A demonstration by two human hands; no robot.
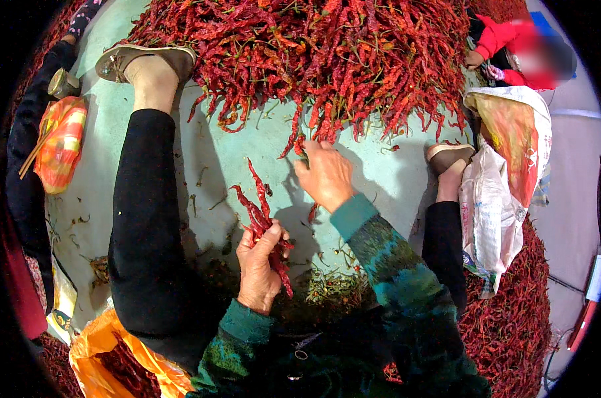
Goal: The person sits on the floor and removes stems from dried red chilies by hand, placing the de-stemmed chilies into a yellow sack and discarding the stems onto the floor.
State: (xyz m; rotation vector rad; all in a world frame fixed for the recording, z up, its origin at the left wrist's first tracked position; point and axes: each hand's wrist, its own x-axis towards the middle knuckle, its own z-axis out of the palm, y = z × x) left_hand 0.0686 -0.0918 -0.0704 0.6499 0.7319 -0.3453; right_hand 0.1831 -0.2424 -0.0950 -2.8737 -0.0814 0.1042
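My left hand (pixel 260 263) is closed around a small bunch of dried red chili peppers (pixel 253 204), whose tips stick out above and below the fist. Ahead and to the right, my right hand (pixel 325 174) reaches to the near edge of a large heap of dried red chilies (pixel 330 59). Its fingertips are at a chili there; whether they grip it is hard to tell. Beneath my right wrist a single chili (pixel 313 213) lies on the pale green floor sheet (pixel 206 149). Loose stems (pixel 337 286) are piled between my legs.
An orange plastic bag (pixel 101 365) of chilies stands at lower left. White woven sacks (pixel 489 214) lie at right beside another chili heap (pixel 509 308). Chopsticks on a wrapped bundle (pixel 59 144) and a jar (pixel 63 83) are at left. Other people sit on both sides.
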